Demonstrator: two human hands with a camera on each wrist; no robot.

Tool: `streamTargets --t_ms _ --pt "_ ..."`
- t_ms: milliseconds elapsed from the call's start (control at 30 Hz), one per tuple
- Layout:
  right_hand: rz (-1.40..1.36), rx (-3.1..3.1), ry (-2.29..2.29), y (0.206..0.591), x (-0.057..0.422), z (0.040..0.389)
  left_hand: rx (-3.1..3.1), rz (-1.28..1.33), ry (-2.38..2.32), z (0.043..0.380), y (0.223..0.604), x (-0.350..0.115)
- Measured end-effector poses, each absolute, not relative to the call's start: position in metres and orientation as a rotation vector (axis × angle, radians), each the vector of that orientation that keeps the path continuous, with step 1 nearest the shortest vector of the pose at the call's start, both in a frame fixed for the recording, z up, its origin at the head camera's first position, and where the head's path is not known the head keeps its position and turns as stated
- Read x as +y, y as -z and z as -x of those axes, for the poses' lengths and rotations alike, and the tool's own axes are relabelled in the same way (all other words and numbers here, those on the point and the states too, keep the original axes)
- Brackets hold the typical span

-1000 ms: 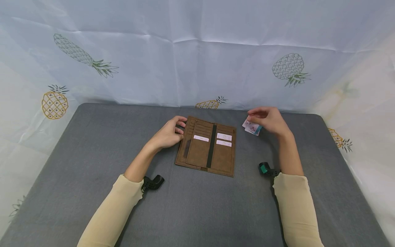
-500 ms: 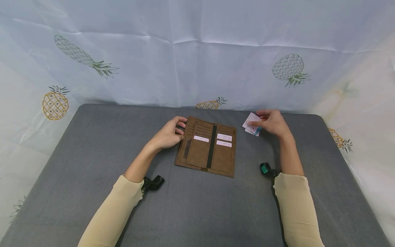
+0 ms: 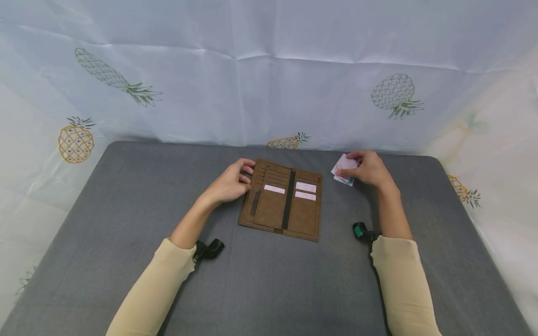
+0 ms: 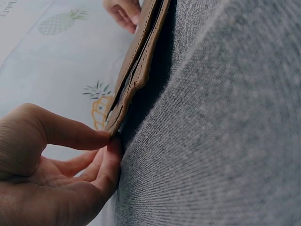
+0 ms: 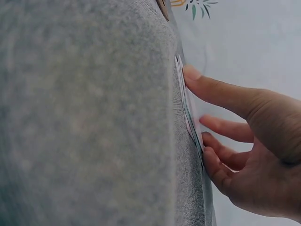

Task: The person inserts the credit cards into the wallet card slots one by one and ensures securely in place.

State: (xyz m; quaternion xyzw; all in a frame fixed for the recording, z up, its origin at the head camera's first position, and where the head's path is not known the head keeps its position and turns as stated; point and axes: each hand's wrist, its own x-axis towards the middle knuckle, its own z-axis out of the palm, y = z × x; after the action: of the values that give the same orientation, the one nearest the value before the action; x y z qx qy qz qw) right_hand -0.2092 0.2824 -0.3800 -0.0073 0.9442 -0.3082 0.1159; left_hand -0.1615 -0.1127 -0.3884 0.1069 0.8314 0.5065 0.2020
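A brown bifold wallet [image 3: 273,214] lies spread out on the grey table, with white cards showing in slots on both halves. At its left edge is my left hand [image 3: 230,182]; the left wrist view shows thumb and fingertips pinching a wallet corner [image 4: 115,127]. To the right of the wallet, a small overlapping stack of pink and teal printed cards [image 3: 344,163] lies flat. My right hand [image 3: 370,169] spans the top card, its thumb at one edge and its fingertips at the opposite one. Part of the stack is hidden under the fingers.
A pale curtain [image 3: 260,98] printed with pineapples hangs behind the table's back edge. Grey cloth [image 3: 290,284] covers the table. Black wrist mounts [image 3: 208,249] sit at both sleeve cuffs.
My right hand first drew back right from the cards, then came left again, its thumb lower across the top card. The left hand and the wallet stayed put.
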Motion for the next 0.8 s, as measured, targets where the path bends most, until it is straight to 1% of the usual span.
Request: streamTargets --t_ms 367,500,633,800 --pt "-0.053 2.781 0.916 0.3786 0.2812 0.2090 2.323 -0.310 -1.418 0.1616 0.3882 -0.1126" --pt "-0.038 2.802 0.898 0.3773 0.2812 0.2097 2.321 -0.310 -1.417 0.1613 0.3880 -0.1128" --pt "0.038 2.820 0.908 0.3777 0.2824 0.2102 2.326 -0.317 -1.412 0.1615 0.3880 -0.1125" --pt "0.193 2.792 1.066 0.3780 0.2812 0.2093 2.335 -0.323 -1.406 0.1617 0.3886 -0.1130"
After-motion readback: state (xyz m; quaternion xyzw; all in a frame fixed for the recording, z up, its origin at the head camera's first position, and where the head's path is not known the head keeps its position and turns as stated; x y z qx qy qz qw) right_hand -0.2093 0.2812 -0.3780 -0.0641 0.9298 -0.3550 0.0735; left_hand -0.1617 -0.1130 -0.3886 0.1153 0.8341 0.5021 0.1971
